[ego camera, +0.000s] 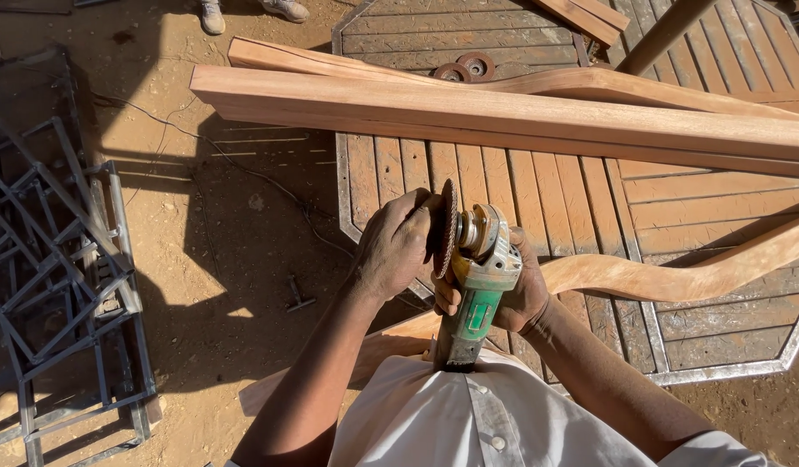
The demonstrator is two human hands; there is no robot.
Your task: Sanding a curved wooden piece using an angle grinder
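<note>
You are fitting the abrasive disc (448, 227) at frame centre: your left hand (398, 245) grips it, your right hand (522, 292) clasps the green angle grinder (477, 290) over the slatted table (719, 207). Next, seat it squarely.

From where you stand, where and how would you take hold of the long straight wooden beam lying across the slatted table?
Probably grip the long straight wooden beam at its left end, which overhangs the slatted table with open ground beneath. Come from the left side and wrap around its flat faces. Farther right, the curved wood pieces lie close behind it. Both hands are busy: left hand on the disc, right hand holding the angle grinder.
</note>
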